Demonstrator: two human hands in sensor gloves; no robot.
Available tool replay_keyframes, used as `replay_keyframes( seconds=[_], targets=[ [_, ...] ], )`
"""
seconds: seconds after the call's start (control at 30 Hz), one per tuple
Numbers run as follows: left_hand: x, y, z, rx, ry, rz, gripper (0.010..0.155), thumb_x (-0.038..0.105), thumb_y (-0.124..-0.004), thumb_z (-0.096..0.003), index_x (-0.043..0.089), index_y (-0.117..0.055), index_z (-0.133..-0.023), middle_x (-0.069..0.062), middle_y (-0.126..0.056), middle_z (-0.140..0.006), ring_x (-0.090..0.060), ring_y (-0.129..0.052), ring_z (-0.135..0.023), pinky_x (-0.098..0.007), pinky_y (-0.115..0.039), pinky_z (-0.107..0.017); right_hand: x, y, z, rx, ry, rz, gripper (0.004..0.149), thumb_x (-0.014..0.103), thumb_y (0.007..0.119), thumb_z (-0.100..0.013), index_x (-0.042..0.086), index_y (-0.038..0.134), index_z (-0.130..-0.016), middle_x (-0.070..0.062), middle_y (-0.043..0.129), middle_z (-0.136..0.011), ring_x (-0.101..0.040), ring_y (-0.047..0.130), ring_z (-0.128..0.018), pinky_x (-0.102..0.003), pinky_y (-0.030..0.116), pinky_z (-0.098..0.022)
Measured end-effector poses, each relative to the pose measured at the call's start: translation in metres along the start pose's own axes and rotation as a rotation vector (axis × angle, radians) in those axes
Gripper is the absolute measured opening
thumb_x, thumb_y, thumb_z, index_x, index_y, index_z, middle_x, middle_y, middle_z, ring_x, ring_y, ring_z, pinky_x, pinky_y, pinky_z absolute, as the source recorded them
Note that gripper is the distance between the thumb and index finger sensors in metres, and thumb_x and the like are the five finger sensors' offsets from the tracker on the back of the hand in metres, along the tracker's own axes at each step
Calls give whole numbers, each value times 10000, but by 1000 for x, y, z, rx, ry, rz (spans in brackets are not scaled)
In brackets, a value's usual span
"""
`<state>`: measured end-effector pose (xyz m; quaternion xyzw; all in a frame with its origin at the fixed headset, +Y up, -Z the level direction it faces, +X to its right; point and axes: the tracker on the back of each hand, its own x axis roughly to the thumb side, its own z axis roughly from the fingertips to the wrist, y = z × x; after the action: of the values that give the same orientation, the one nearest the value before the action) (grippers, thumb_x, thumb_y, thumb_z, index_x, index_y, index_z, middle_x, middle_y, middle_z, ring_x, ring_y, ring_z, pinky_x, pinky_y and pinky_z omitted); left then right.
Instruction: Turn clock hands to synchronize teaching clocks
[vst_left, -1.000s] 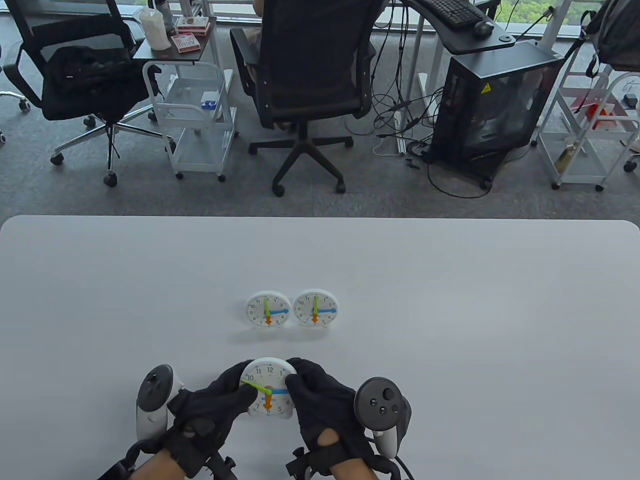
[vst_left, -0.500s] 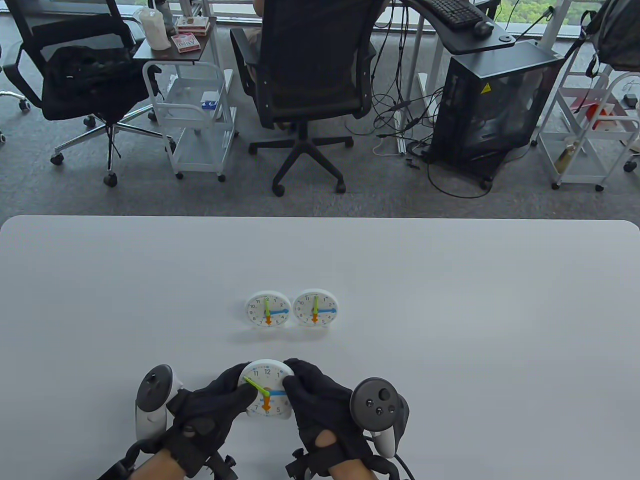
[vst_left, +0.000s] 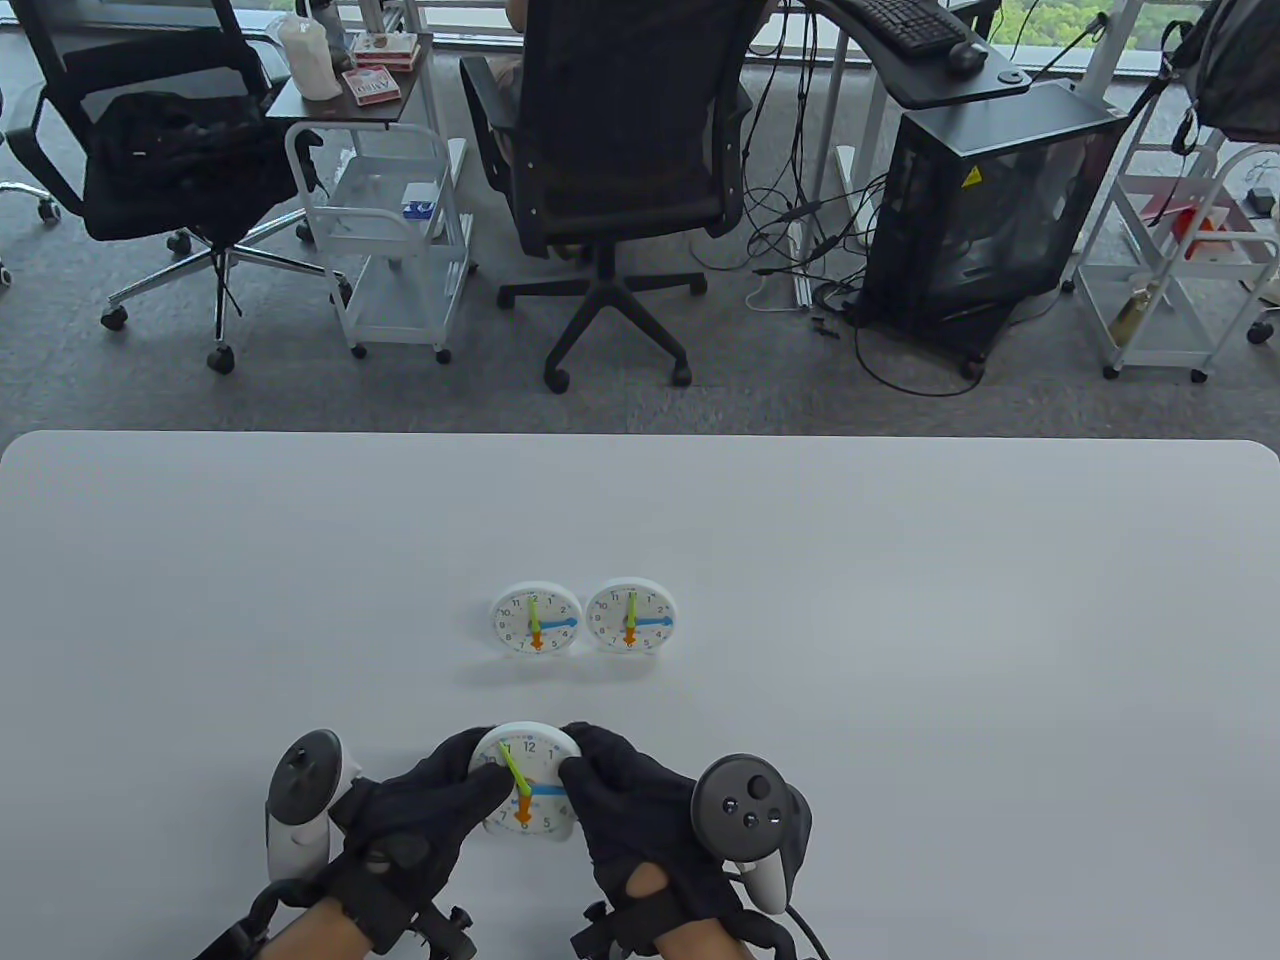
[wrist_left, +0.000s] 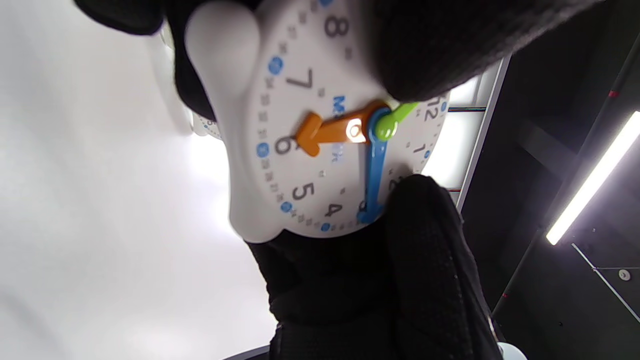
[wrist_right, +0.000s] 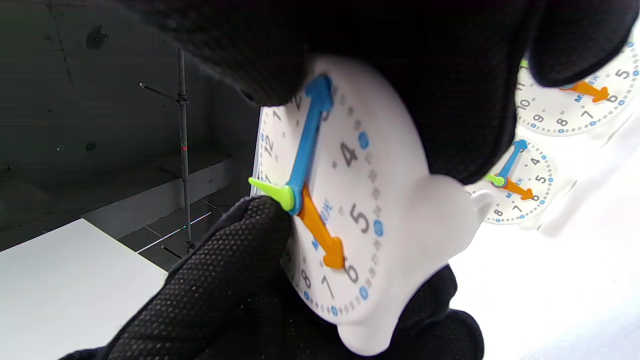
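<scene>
A white teaching clock (vst_left: 527, 785) stands tilted at the table's near edge, held between both gloved hands. My left hand (vst_left: 440, 800) grips its left side, and a finger touches the green hand (vst_left: 514, 766), which points near 11. My right hand (vst_left: 620, 790) grips its right side. Its blue hand (wrist_left: 374, 175) points to 3 and its orange hand (wrist_left: 325, 132) to 6. It also shows in the right wrist view (wrist_right: 350, 200). Two more clocks stand side by side farther back, the left clock (vst_left: 535, 620) and the right clock (vst_left: 631, 616), with green at 12, blue at 3, orange at 6.
The white table (vst_left: 900, 600) stretches wide on both sides. Beyond its far edge are office chairs (vst_left: 610, 150), white carts (vst_left: 390, 250) and a black computer case (vst_left: 980, 200).
The green hand of the held clock has turned clockwise from about 10 to near 11. The clock and both hands have shifted slightly left and toward me.
</scene>
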<state>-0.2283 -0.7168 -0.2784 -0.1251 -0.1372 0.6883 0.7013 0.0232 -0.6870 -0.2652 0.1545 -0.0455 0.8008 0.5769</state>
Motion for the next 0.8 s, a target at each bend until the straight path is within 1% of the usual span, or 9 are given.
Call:
replay_keyframes(
  seconds=[0.8],
  targets=[
    [-1,3,1,33,-4,-31,519,513,-859,-513,189,-747,-904,-80,-966,-839,-411,-957,-687,-696,-614,-592,1,2,0,18,-32,38,523,362,752,-524,-16,817,-880,-156,948,-700,-380,1012,-516,-659,710,-476]
  ],
)
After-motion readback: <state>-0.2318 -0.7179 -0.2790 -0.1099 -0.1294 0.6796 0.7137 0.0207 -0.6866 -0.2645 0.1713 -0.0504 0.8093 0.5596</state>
